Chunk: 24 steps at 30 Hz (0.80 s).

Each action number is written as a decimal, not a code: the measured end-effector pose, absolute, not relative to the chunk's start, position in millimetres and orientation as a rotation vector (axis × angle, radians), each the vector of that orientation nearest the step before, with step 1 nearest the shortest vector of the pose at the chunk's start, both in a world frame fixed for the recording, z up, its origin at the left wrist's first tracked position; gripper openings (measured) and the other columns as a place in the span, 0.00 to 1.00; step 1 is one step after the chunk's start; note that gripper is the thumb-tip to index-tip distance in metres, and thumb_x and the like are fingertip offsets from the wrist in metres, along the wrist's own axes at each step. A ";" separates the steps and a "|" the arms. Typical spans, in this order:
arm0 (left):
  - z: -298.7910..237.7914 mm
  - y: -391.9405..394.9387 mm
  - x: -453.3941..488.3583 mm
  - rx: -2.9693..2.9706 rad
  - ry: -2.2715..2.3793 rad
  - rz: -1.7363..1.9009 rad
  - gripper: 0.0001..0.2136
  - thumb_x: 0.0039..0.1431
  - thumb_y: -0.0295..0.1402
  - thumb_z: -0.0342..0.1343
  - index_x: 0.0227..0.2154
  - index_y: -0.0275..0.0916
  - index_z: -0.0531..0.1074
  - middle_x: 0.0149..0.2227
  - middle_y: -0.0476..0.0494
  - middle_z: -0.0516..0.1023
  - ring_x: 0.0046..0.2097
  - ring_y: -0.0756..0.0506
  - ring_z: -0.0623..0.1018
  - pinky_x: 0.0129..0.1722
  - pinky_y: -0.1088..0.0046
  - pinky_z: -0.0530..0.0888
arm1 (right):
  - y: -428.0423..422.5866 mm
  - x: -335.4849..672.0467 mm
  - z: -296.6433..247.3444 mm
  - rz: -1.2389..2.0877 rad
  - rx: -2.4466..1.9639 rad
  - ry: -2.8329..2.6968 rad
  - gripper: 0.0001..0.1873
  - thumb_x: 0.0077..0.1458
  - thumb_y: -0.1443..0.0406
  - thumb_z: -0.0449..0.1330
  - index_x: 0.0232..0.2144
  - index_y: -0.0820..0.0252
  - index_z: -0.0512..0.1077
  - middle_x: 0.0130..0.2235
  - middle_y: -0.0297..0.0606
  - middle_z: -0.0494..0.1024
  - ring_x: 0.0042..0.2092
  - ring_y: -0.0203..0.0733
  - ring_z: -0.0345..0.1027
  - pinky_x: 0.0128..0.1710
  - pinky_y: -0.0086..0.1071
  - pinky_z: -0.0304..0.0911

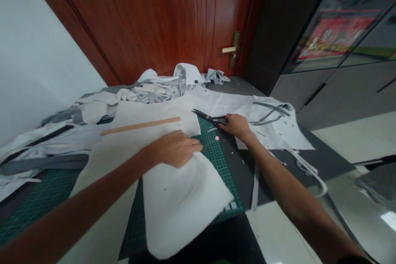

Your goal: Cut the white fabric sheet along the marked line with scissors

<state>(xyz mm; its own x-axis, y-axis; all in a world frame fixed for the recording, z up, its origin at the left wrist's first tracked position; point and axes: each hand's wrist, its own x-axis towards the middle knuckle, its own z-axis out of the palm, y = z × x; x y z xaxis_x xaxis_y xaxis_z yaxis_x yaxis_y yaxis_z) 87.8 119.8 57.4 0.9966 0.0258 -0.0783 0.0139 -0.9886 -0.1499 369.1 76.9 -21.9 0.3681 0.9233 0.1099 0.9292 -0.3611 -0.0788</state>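
My left hand (175,148) rests with curled fingers on a sheet of white fabric (182,198) that lies over a green cutting mat (216,156). My right hand (236,126) is closed on the handles of black scissors (208,117), whose blades point left across the mat's far edge. A long wooden ruler (140,126) lies on another white fabric piece (148,115) just beyond my left hand. A small pink round object (217,137) sits on the mat between my hands.
Piles of white and grey fabric scraps (154,90) crowd the back and left of the dark table (318,161). More white cloth with grey strips (275,123) lies to the right. A red-brown wooden door (173,20) with a handle (230,49) stands behind. The table's near edge meets pale floor.
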 end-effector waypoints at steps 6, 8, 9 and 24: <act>188.4 187.5 25.5 -2.261 -0.973 -0.491 0.25 0.61 0.38 0.31 0.36 0.29 0.72 0.35 0.55 0.70 0.41 0.54 0.67 0.44 0.76 0.55 | 67.8 369.8 -18.0 -0.070 -2.459 -1.686 0.24 0.67 0.52 0.58 0.50 0.68 0.77 0.49 0.59 0.82 0.54 0.58 0.75 0.47 0.40 0.67; 206.1 192.3 14.7 -2.155 -1.044 -0.601 0.25 0.59 0.43 0.32 0.36 0.34 0.72 0.35 0.56 0.70 0.40 0.53 0.68 0.43 0.77 0.58 | 66.8 363.1 -16.9 -0.060 -2.449 -1.666 0.23 0.67 0.55 0.58 0.50 0.70 0.77 0.49 0.61 0.82 0.55 0.60 0.74 0.48 0.42 0.67; 207.8 190.9 12.7 -2.161 -1.033 -0.568 0.23 0.59 0.43 0.33 0.37 0.35 0.72 0.36 0.56 0.71 0.40 0.53 0.69 0.42 0.78 0.58 | 66.2 359.2 -16.8 -0.052 -2.445 -1.654 0.22 0.66 0.56 0.58 0.50 0.70 0.77 0.49 0.62 0.81 0.55 0.61 0.74 0.48 0.43 0.67; 205.7 166.1 24.9 -2.459 -1.122 0.135 0.22 0.62 0.32 0.40 0.47 0.33 0.79 0.42 0.42 0.84 0.41 0.43 0.77 0.45 0.71 0.67 | 46.2 310.4 -9.0 0.124 -1.639 -1.834 0.42 0.62 0.53 0.65 0.70 0.68 0.59 0.69 0.58 0.65 0.69 0.59 0.58 0.67 0.51 0.60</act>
